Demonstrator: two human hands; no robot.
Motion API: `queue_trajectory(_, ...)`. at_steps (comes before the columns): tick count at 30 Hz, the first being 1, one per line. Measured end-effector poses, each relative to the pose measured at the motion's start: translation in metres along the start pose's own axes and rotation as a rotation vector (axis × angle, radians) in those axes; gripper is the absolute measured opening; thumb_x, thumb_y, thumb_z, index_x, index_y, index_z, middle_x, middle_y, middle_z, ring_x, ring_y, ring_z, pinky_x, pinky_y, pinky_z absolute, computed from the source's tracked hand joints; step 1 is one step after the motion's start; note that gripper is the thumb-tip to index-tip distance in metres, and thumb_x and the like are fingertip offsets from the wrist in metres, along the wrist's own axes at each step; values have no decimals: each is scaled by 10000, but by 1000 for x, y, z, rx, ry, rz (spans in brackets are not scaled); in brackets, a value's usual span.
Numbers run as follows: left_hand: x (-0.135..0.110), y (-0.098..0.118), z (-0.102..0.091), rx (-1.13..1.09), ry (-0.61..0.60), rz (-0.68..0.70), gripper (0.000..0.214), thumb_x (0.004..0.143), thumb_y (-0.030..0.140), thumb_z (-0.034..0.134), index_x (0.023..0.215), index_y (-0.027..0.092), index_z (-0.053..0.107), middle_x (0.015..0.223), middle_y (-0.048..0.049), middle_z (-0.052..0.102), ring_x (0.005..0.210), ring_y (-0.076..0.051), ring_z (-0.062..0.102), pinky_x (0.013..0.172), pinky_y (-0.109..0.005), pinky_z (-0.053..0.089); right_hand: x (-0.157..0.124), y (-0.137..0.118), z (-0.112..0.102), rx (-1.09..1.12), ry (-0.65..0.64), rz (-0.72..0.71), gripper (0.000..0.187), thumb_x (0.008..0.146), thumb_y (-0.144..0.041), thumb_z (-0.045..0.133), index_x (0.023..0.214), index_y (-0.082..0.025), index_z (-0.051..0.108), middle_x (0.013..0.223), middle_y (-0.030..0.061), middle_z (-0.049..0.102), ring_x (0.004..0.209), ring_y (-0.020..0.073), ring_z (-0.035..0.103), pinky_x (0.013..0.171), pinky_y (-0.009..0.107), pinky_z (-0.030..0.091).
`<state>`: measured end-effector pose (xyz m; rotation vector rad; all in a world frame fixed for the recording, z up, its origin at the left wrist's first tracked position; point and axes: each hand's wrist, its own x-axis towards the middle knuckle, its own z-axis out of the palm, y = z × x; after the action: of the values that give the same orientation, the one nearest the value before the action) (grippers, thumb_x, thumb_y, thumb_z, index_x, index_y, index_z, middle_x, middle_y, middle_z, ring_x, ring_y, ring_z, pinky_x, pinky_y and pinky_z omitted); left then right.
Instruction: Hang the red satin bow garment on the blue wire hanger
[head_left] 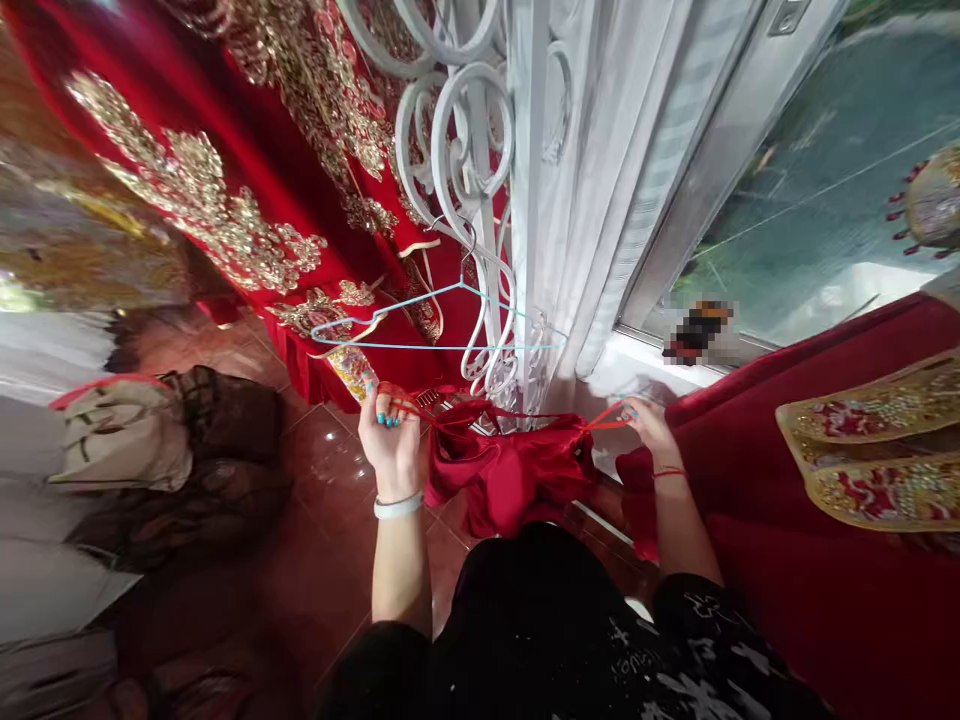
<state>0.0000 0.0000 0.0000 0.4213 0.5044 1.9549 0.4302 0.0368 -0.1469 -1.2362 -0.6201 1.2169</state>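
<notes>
The garment (510, 470) is a small piece of glossy red satin with thin red straps, bunched and sagging in soft folds. It hangs between the two hands, in front of the person's dark top and above the tiled floor (330, 520). The left hand (390, 435) has its fingers closed on one strap, pulled up at the garment's left. The right hand (651, 425) pinches the other strap at its right. Just above hangs a light blue hanger (439, 325), hooked on white scrolled ironwork (469, 150).
</notes>
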Motion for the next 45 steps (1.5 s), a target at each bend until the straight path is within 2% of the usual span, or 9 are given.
queue_trajectory(2,0,3,-7,100,4,38,112,890,167,708,882,191,599,561,111,289,447,-35,302,464,-162,291,0,-9,4,35,-50,-51,310,558,-408,906,760,-215,772,830,47,780,688,132,633,567,244,485)
queue_trajectory(5,2,7,-19,254,5,115,211,808,213,765,968,224,628,556,112,324,454,-49,328,466,-184,294,-1,-25,16,59,-92,-161,404,568,-383,918,935,-246,820,1108,72,811,755,141,673,602,260,513)
queue_trajectory(10,4,12,-31,464,-79,235,386,741,225,722,1102,268,593,597,94,517,527,-86,478,514,-196,349,-10,-56,42,22,-24,-329,438,573,-408,959,962,-246,840,1025,61,830,801,194,747,740,341,622)
queue_trajectory(14,-4,13,-33,727,-208,343,572,790,224,747,1317,283,532,735,60,718,734,-140,682,827,-294,528,-19,-79,52,-84,-59,-450,419,578,-416,976,940,-245,850,1092,51,828,1096,295,763,1024,474,607)
queue_trajectory(18,-15,13,-36,969,-293,345,798,856,302,770,1558,242,396,971,-40,815,1037,-213,767,1093,-426,488,-25,-94,54,-166,-120,-488,466,617,-417,966,1028,-232,849,1127,75,821,1149,331,755,1108,539,560)
queue_trajectory(27,-31,-32,-35,951,-3,629,980,817,361,844,1617,175,309,1021,-98,835,986,-235,811,1025,-443,605,-42,-101,74,-100,-193,-501,480,661,-444,957,1073,-229,837,1132,96,816,1118,329,775,1065,533,601)
queue_trajectory(34,-45,-32,-11,916,-185,373,864,869,441,819,1583,207,391,1176,-161,803,1167,-265,762,1009,-385,617,-54,-106,70,-147,-237,-496,453,722,-471,924,1104,-245,834,1153,88,811,1071,319,790,1034,529,619)
queue_trajectory(41,-48,-45,12,906,-599,18,910,979,400,696,1690,307,136,1390,-167,710,1284,-252,701,1118,-448,541,-72,-118,57,-262,-242,-503,415,762,-531,880,1061,-245,848,1130,70,819,1085,326,784,1065,527,600)
queue_trajectory(45,-34,-68,23,1049,-839,18,820,1030,295,573,1701,331,102,1592,-158,541,1456,-250,558,1257,-495,377,-71,-117,66,-257,-256,-497,447,745,-526,886,1088,-243,841,1135,66,819,1130,333,768,1046,518,613)
